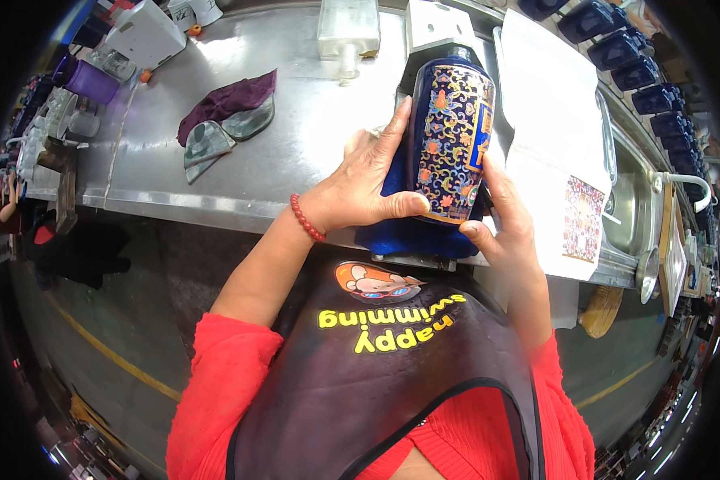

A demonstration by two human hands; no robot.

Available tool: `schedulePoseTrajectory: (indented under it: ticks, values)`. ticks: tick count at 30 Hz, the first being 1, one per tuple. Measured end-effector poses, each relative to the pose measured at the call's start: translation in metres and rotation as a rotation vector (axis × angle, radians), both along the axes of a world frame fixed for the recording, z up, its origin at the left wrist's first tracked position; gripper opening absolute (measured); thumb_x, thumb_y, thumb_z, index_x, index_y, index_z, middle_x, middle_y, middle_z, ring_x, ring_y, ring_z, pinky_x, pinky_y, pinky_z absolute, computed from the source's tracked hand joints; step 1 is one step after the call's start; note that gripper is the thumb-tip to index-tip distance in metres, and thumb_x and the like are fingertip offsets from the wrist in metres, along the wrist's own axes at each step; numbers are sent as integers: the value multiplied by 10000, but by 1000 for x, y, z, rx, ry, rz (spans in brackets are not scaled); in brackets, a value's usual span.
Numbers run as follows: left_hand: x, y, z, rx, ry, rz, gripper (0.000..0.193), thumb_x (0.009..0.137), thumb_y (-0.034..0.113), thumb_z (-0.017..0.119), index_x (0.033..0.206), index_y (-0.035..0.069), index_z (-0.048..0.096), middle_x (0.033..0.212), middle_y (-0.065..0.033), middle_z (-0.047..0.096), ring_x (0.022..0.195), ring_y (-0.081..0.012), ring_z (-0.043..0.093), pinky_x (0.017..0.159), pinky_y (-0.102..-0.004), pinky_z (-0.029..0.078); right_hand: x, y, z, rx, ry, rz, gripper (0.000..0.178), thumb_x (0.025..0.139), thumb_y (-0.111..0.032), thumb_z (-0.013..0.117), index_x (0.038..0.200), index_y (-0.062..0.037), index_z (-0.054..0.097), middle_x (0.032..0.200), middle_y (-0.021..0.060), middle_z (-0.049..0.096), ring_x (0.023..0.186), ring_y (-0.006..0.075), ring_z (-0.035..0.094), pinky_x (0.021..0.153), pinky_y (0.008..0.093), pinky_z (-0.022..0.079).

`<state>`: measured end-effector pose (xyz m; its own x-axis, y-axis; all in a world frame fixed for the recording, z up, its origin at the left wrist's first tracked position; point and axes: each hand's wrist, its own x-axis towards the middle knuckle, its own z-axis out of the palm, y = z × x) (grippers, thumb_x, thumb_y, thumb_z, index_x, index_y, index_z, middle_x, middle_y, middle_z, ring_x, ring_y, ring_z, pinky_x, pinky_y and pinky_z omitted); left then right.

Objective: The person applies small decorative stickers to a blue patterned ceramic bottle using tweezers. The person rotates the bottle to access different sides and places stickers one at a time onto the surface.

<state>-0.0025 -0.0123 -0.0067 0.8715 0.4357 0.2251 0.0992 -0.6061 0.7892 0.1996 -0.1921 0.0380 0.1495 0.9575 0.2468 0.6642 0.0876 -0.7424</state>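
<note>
Here the left hand (368, 180) and the right hand (500, 212) hold a dark blue vase (450, 140) with a coloured flower pattern between them. The vase lies tilted, its long axis running away from the person toward the far side of the tabletop (296, 152), with the base end nearest the body. The left hand is closed around the vase's left flank, fingers stretched up along its side and thumb hooked across the lower end. The right hand is partly hidden behind the vase; its thumb and palm press the lower right side, so both hands sit about equally close to it. Just under the hands and the vase lies a blue cloth pad (412, 236) at the tabletop's near edge. Well to the left of the left hand lie a maroon cloth (228, 100) and grey curved pieces (216, 140). Beyond the right hand lies a white sheet (552, 104), then a metal sink (628, 200) whose contents cannot be made out. A row of dark blue trays (624, 52) runs farther right; what they hold is unclear.
</note>
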Motion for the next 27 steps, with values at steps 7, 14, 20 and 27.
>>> schedulePoseTrajectory:
  ticks: [7,14,20,27]
  values:
    - [-3,-20,24,203,-77,194,1196,851,785,568,1628,2,105,1567,-319,352,1437,-468,344,1177,-583,179,3,0,-1,-6,-52,12,842,885,-384,777,1538,2,413,1480,239,507,1341,370,519,1090,423,443]
    - [19,-91,45,487,-38,218,1034,883,710,568,1576,-15,315,1593,-292,341,1494,-482,282,1195,-654,89,5,-1,-1,-62,20,22,819,876,-338,792,1519,21,433,1459,259,517,1327,407,518,1088,447,442]
    - [7,-70,47,242,-116,330,1013,907,676,568,1582,-28,297,1562,-267,385,1473,-482,297,1191,-649,159,6,-2,-4,-20,-4,32,833,874,-318,796,1525,34,413,1469,268,506,1324,412,515,1097,448,431]
    - [28,-42,54,413,-99,359,963,954,713,441,1558,-32,346,1483,-309,454,1425,-506,334,1160,-693,156,6,-4,-6,-40,44,38,841,870,-303,796,1530,39,403,1470,278,498,1325,419,509,1103,456,416]
